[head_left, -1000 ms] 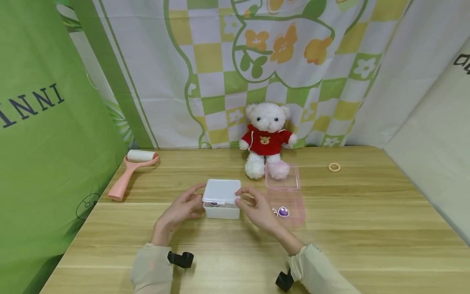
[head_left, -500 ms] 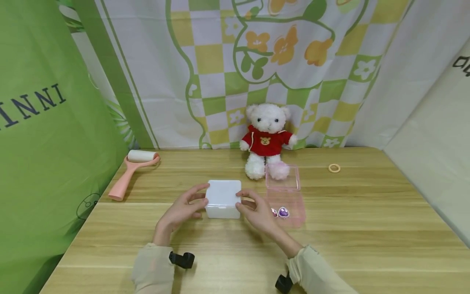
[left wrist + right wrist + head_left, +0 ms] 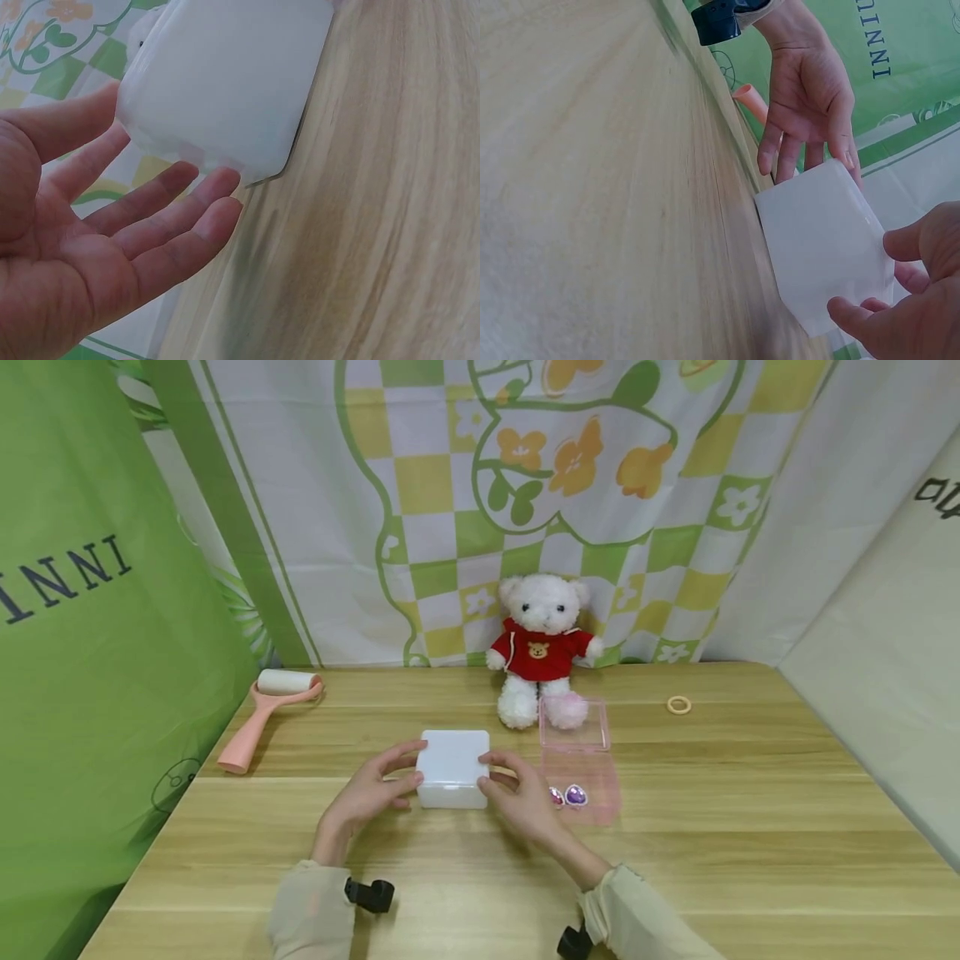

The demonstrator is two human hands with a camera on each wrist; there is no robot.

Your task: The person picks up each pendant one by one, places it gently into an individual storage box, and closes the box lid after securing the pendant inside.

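A small white box [image 3: 453, 772] with its lid down stands on the wooden table between both hands; its inside is hidden. On its left side, my left hand [image 3: 373, 783] touches the lid's edge with thumb and index finger. The other fingers [image 3: 176, 259] extend loosely along the box's side. Across from it, my right hand [image 3: 525, 797] rests thumb and fingertips on the right edge of the lid. In the right wrist view, the right thumb [image 3: 909, 244] lies at the box's upper corner and its other fingers reach the side wall.
Right of the box lies an open, clear pink case [image 3: 592, 777] holding a purple gem [image 3: 576, 795] and a reddish one [image 3: 556, 797]. Behind it sits a white teddy bear [image 3: 542, 647] in red. A pink lint roller [image 3: 258, 718] lies left, a wooden ring [image 3: 678, 705] right.
The white box's lid has come down, hiding the purple piece seen inside it earlier. My left thumb and index finger have moved onto the lid's edge.
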